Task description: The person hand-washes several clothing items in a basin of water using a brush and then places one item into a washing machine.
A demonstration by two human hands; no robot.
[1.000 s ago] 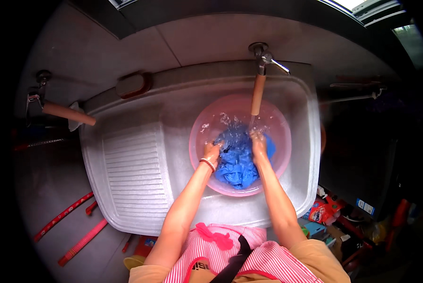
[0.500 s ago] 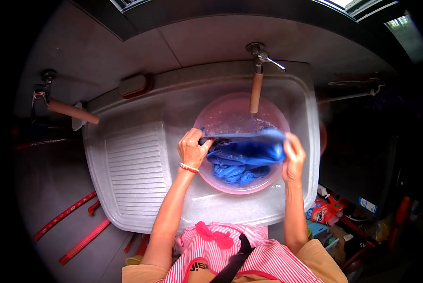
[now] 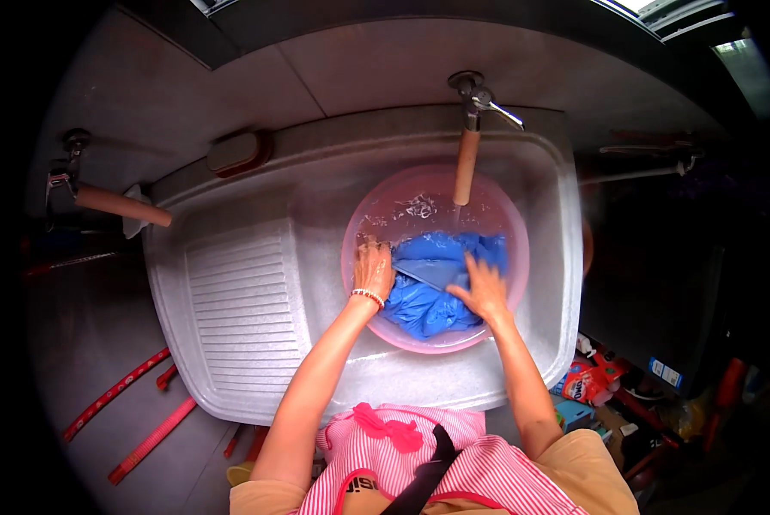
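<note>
A blue garment point(image 3: 436, 319) lies bunched and wet in the water of a translucent pink basin point(image 3: 351, 230). My left hand point(image 3: 374, 270), with a beaded bracelet at the wrist, dips into the water by the basin's left side, at the edge of the cloth. Its fingers point away from me, and their tips are partly lost in the water. Over the right part of the garment, my right hand point(image 3: 485, 292) presses down with fingers spread, slightly blurred. A thin stream falls behind the cloth from the tap's pinkish hose point(image 3: 466, 167).
The basin stands in a grey stone sink point(image 3: 329, 343) with a ribbed washboard point(image 3: 243, 300) at its left. A second tap with a hose point(image 3: 123, 204) sticks out at far left. A soap box point(image 3: 235, 153) rests on the back ledge. Packages point(image 3: 587, 382) crowd the floor at right.
Both hands have lowered the garment, which was stretched between them, into the water. My right hand has let go and moved left onto the cloth; the left has shifted slightly right.
</note>
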